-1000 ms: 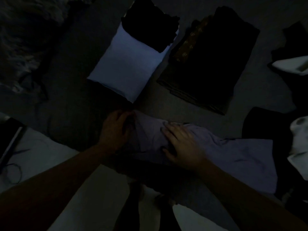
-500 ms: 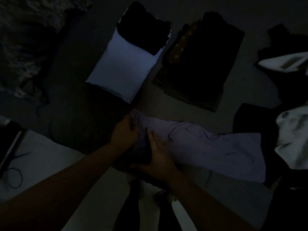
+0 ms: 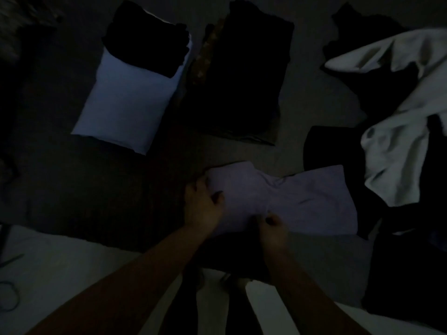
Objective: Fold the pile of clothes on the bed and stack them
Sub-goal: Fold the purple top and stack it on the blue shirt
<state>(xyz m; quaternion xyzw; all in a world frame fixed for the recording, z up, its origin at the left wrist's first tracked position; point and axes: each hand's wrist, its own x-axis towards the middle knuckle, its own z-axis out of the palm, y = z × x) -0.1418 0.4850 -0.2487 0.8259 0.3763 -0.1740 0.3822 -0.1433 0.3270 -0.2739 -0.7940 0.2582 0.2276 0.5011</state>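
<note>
Currently my bed [image 3: 302,112] carries everything, so I place all items relative to the lilac garment [image 3: 290,199] at its near edge. Beyond it lies the dark folded stack [image 3: 249,76], with the pale folded piece [image 3: 125,102] beside that; right of it sits the unfolded pile [image 3: 396,146], kept apart as pending work. My left hand [image 3: 202,209] rests on the garment's left end, fingers loosely bent, anchoring it. My right hand [image 3: 272,229] pinches the near edge, probably to draw a fold.
</note>
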